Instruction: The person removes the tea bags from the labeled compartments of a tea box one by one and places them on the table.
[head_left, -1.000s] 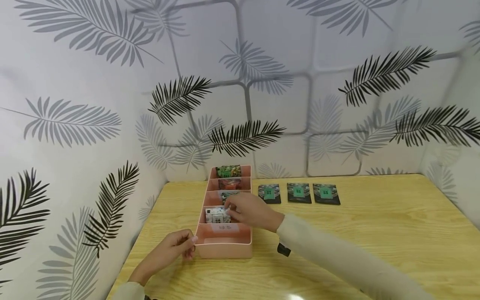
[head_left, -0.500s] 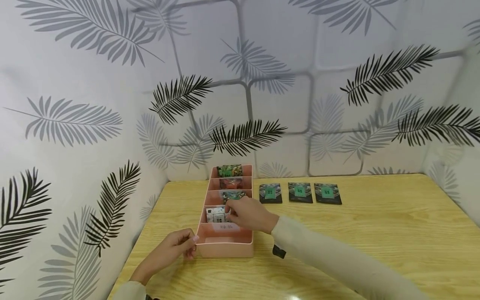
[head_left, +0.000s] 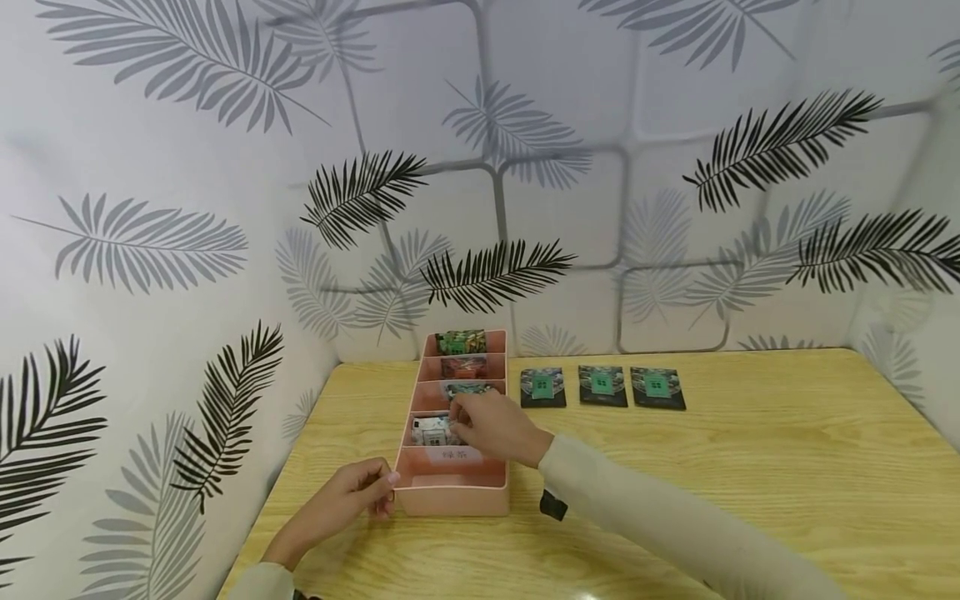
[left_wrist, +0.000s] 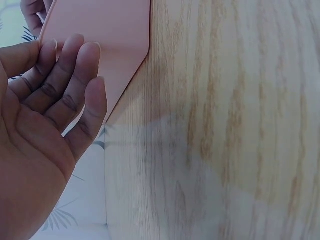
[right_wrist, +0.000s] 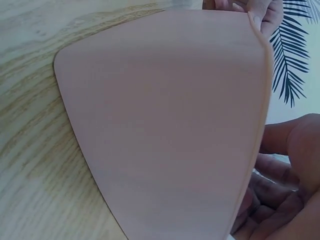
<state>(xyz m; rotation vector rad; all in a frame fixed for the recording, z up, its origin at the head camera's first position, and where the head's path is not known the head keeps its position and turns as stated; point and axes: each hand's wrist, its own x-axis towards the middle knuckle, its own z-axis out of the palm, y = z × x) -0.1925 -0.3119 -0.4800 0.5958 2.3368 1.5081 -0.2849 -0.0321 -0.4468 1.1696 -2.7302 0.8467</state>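
A long pink divided box sits on the table, pointing away from me. My left hand pinches its front left corner, thumb and index finger on the rim. In the left wrist view that hand's other fingers curve loosely beside the box's outer wall. My right hand reaches over the box's right wall, thumb and index finger pinching the right edge of a white tea sachet in the second compartment from the front. In the right wrist view the wall hides the right fingertips.
Colourful sachets stand in the farther compartments, including a green one and a red one. A paper label is on the front divider. Three dark sachets with green labels lie right of the box, near the patterned wall.
My right hand has shifted slightly at the white tea sachet, whose top sits a little lower and more tilted. The left hand stays on the box corner.
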